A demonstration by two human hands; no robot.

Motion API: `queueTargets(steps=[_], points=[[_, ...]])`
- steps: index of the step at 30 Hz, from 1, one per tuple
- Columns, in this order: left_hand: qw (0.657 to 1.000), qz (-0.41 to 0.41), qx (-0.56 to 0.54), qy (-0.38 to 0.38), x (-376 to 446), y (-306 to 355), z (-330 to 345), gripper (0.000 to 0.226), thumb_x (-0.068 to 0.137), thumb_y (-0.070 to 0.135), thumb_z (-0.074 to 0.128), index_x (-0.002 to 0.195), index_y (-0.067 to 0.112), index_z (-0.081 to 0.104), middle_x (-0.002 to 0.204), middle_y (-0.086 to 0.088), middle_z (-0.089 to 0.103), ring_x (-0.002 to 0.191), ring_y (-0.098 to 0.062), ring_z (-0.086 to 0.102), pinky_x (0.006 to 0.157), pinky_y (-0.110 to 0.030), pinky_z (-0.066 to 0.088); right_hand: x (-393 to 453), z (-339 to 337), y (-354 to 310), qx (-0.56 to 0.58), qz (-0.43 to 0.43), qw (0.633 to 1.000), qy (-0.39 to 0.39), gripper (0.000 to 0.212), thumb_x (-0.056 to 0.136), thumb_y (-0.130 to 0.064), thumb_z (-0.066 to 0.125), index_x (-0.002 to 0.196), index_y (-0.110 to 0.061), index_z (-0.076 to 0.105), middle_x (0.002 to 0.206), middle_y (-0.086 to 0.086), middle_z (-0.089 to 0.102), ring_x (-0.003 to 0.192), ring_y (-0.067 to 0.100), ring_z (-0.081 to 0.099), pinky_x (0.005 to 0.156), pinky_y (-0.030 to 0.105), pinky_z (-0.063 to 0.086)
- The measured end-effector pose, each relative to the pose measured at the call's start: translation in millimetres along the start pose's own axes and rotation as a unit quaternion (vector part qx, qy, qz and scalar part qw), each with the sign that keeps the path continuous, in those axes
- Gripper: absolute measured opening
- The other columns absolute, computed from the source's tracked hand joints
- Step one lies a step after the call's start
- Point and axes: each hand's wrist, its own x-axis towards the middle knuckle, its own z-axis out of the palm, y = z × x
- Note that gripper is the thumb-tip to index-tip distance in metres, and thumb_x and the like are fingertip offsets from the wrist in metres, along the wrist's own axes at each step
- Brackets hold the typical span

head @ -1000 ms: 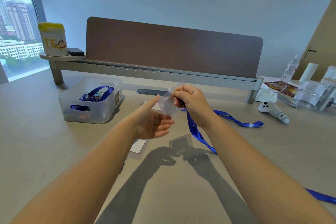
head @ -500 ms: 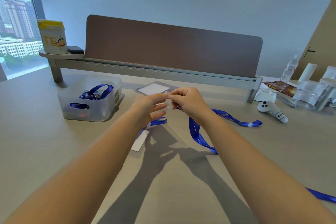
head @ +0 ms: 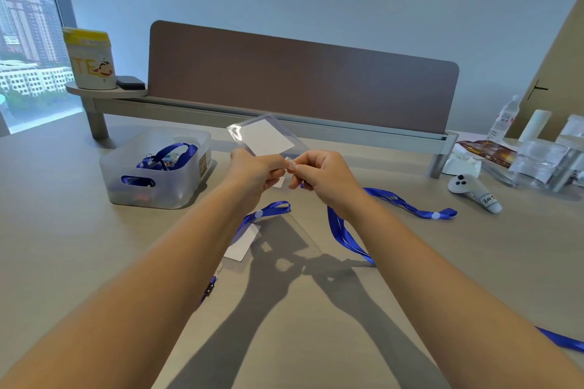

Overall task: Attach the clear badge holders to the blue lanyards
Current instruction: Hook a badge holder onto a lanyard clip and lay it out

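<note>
- Since half a second ago, the clear badge holder (head: 267, 137) has swung up from lying nearly edge-on between my hands; it now tilts away from me above my fingertips, its white card insert facing me.
- Nearest me, my two bare forearms reach forward over the beige table (head: 63, 246), casting dark shadows on it.
- Just beyond my left forearm, a second badge holder (head: 243, 241) with a white card lies flat on the table, with a blue lanyard loop (head: 268, 210) just beside its far end.
- My left hand (head: 252, 172) has its fingers curled, pinching the lower edge of the raised holder between thumb and fingertips.
- My right hand (head: 322, 178) is also curled, its thumb and forefinger pinching at the holder's near corner, almost touching my left fingertips. I cannot tell whether the lanyard's clip is inside this grip.
- A blue lanyard (head: 344, 235) drops from under my right hand, loops on the table, and trails off to the right toward a white bead.
- To the left, further back, a translucent bin (head: 177, 186) holds more blue lanyards.
- To the right, a white controller (head: 474, 191) lies on the table, with clear plastic packets (head: 543, 161) and a water bottle (head: 504, 118) beyond it.
- Furthest back, a brown divider panel (head: 300, 79) stands along the desk, with a yellow-topped tub (head: 90, 60) on a small shelf at its left end.
</note>
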Motion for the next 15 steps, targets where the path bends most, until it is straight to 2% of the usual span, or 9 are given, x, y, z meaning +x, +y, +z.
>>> queueTargets(steps=[3,7,9,11,13,15], points=[[0.998,0.04,0.044,0.005,0.3,1.0,0.8,0.062,0.08,0.002,0.062,0.132,0.004,0.029,0.122,-0.017,0.049,0.095,-0.023,0.057,0.081,-0.028,0.05,2.5,1.7,2.6,0.007,-0.015,1.0,0.007,0.03,0.093,-0.01,0.047,0.065,-0.021,0.053,0.06,-0.002,0.055,0.057,0.006,0.051,0.059,0.015,0.043],[0.99,0.105,0.09,0.03,-3.8,0.6,6.8,0.059,0.082,0.004,0.061,0.131,0.007,0.028,0.13,-0.014,0.046,0.113,-0.026,0.05,0.091,-0.03,0.045,4.5,2.2,5.8,0.037,0.0,0.999,0.012,0.028,0.093,-0.01,0.047,0.067,-0.017,0.055,0.06,0.001,0.054,0.054,0.007,0.048,0.045,0.004,0.042],[0.991,0.103,0.08,0.011,-2.1,2.8,6.0,0.051,0.083,0.005,0.061,0.127,0.007,0.035,0.128,-0.015,0.051,0.114,-0.026,0.053,0.093,-0.031,0.045,8.0,0.5,4.0,0.046,0.018,0.999,0.003,0.023,0.093,-0.015,0.048,0.073,-0.013,0.057,0.061,0.0,0.056,0.055,0.007,0.048,0.048,0.007,0.043],[0.995,0.083,0.045,-0.009,-0.6,7.4,4.8,0.037,0.085,0.005,0.058,0.118,0.008,0.042,0.116,-0.016,0.056,0.097,-0.021,0.061,0.084,-0.028,0.049,11.0,-3.0,2.2,0.045,0.046,0.998,-0.02,0.018,0.093,-0.016,0.05,0.079,-0.01,0.059,0.068,0.003,0.059,0.06,0.01,0.051,0.061,0.017,0.047],[0.998,0.062,-0.01,0.002,2.0,14.3,3.6,0.023,0.088,0.003,0.051,0.109,0.008,0.045,0.104,-0.013,0.058,0.075,-0.012,0.06,0.071,-0.021,0.048,13.1,-5.8,3.0,0.021,0.074,0.997,-0.019,0.016,0.091,-0.014,0.052,0.098,-0.001,0.06,0.085,0.007,0.058,0.075,0.018,0.055,0.077,0.03,0.047],[0.997,0.034,-0.053,0.041,7.6,22.9,2.1,0.024,0.089,0.002,0.049,0.113,0.005,0.047,0.092,-0.01,0.062,0.067,-0.009,0.059,0.066,-0.02,0.049,11.7,-6.9,7.7,0.002,0.091,0.994,0.059,0.024,0.089,-0.015,0.053,0.11,-0.003,0.055,0.093,0.003,0.054,0.088,0.02,0.053,0.081,0.033,0.043]])
